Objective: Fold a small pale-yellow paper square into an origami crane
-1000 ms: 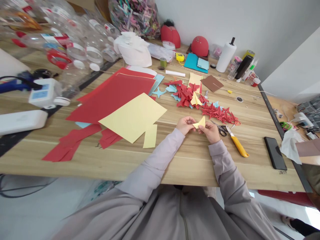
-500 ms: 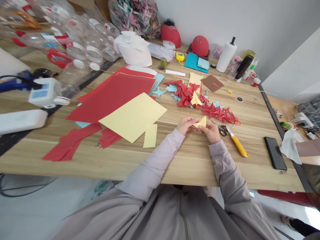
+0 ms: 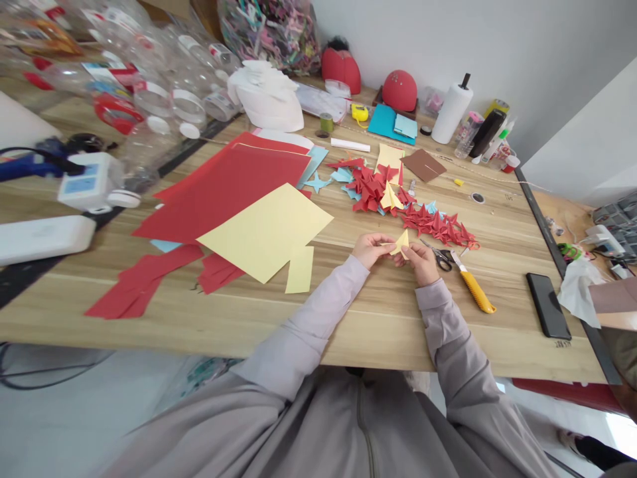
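Note:
Between my two hands is a small folded piece of yellow paper point(image 3: 401, 243), its pointed tip upward. My left hand point(image 3: 371, 249) pinches its left side, and my right hand point(image 3: 421, 261) grips its lower right part; fingers cover some of the folds. Just beyond lie a pile of red folded paper stars point(image 3: 369, 190) with a yellow folded star point(image 3: 391, 197) on it, and a row of red stars point(image 3: 438, 226). Black-handled scissors point(image 3: 442, 259) and a yellow utility knife point(image 3: 476, 291) rest right of my right hand.
Large yellow sheet point(image 3: 266, 232) and red sheets point(image 3: 213, 192) lie to the left, with a yellow strip point(image 3: 300, 269) and red strips point(image 3: 134, 285). A phone point(image 3: 548, 305) is at right. Plastic bottles point(image 3: 149, 99) crowd the back left. Another person's sleeve point(image 3: 614, 297) shows at the right edge.
The yellow paper has turned slightly in my fingers, its tip now more upright and a little further left. Both hands keep their hold in nearly the same place.

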Tool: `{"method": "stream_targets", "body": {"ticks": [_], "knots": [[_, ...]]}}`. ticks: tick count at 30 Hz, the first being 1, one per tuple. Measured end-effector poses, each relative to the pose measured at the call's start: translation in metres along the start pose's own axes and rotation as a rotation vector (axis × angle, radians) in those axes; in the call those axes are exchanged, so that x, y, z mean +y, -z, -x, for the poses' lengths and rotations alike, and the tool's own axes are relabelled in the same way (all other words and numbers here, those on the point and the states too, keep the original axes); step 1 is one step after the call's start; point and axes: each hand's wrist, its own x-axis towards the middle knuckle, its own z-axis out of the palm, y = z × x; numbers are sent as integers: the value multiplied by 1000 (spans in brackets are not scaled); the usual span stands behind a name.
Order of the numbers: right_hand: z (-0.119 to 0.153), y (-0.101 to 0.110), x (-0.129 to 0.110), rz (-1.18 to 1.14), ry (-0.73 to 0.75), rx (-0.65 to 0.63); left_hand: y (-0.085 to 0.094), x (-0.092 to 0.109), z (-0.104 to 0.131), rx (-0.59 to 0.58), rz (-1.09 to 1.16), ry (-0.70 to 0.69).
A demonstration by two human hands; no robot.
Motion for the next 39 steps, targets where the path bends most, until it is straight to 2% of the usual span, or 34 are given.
{"method": "stream_targets", "body": {"ticks": [10, 15, 20, 22, 28, 35, 39], "knots": [[1, -2, -4, 212, 72, -22, 0, -2, -1, -5, -133, -111], [3, -1, -7, 178, 62, -48, 2, -4, -3, -18, -119, -62], [1, -1, -5, 116, 45, -26, -2, -1, 0, -21, 31, 5], [0, -1, -3, 80, 35, -1, -3, 1, 1, -13, 43, -3], [-2, 0, 2, 50, 15, 52, -4, 0, 4, -36, -118, -28], [-1, 0, 3, 10, 18, -39, 1, -2, 2, -97, -54, -59], [-1, 1, 4, -34, -8, -44, 1, 0, 3, -154, -32, -54]]}}
